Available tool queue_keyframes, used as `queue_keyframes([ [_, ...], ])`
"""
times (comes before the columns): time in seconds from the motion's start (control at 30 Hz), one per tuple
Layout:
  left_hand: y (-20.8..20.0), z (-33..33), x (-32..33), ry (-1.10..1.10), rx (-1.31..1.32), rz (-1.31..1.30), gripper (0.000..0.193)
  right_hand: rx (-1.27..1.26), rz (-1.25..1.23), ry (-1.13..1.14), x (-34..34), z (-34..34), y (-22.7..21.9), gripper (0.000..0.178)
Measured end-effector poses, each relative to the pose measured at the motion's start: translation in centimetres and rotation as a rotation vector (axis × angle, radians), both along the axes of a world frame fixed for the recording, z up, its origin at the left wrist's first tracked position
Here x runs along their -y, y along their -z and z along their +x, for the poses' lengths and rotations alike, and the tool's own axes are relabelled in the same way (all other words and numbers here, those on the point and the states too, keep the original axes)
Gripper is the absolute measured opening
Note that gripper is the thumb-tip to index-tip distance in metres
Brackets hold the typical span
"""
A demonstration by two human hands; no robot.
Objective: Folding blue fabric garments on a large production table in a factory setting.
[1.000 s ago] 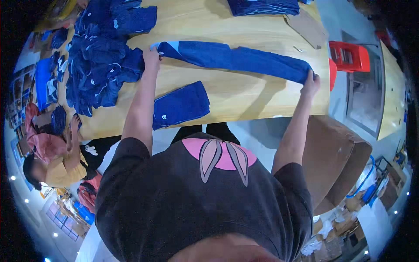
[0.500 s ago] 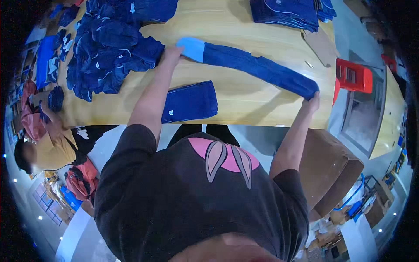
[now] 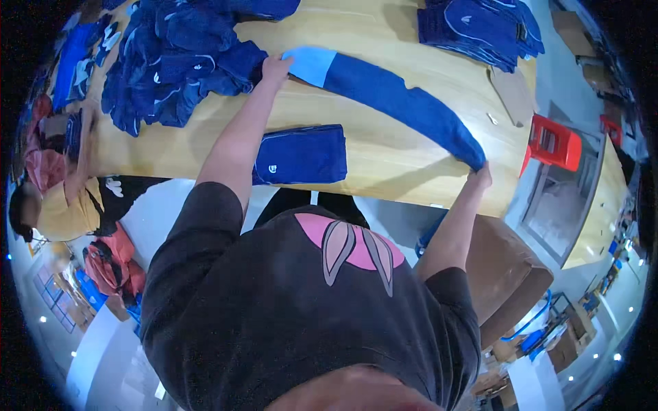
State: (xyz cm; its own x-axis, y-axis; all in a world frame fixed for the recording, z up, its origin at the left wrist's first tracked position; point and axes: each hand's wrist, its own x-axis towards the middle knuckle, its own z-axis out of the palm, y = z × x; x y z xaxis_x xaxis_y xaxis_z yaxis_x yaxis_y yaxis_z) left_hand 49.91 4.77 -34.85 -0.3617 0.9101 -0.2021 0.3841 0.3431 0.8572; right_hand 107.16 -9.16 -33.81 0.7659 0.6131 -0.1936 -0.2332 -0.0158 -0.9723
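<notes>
A long dark blue garment (image 3: 397, 103) with a light blue end lies stretched across the wooden table (image 3: 384, 164). My left hand (image 3: 275, 68) grips its light blue end beside the big heap of blue garments (image 3: 178, 61). My right hand (image 3: 480, 175) holds the other end near the table's front edge. A folded blue garment (image 3: 301, 154) lies on the table between my arms.
A neat stack of folded blue garments (image 3: 480, 27) sits at the far right of the table. A red plastic crate (image 3: 552, 144) stands beyond the table's right end. A person in a yellow top (image 3: 58, 205) works at the left. A brown box (image 3: 507, 274) stands at my right.
Both hands have kept hold of the long garment and drawn it out across the table, the left end nearer the heap. The view has tilted.
</notes>
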Motion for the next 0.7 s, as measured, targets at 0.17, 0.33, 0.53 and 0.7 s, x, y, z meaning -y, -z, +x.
queue_keyframes([
  [0.17, 0.8, -1.3, -0.1, 0.004, 0.029, 0.011, 0.025, 0.215, -0.082, 0.200, -3.4, -3.3, -1.4, 0.023],
  [0.33, -2.2, 1.3, 0.5, 0.050, 0.071, 0.064, 0.024, 0.504, -0.082, -0.225, -5.0, -16.6, -8.2, 0.020],
  [0.53, -4.8, 8.3, 1.6, 0.143, 0.157, 0.116, 0.023, 0.953, -0.254, -0.941, -5.3, -24.0, 5.4, 0.034],
  [0.7, -6.6, 15.0, 2.7, 0.212, 0.140, 0.207, 0.022, 0.543, -0.125, -0.788, -3.3, -23.5, -1.2, 0.030],
])
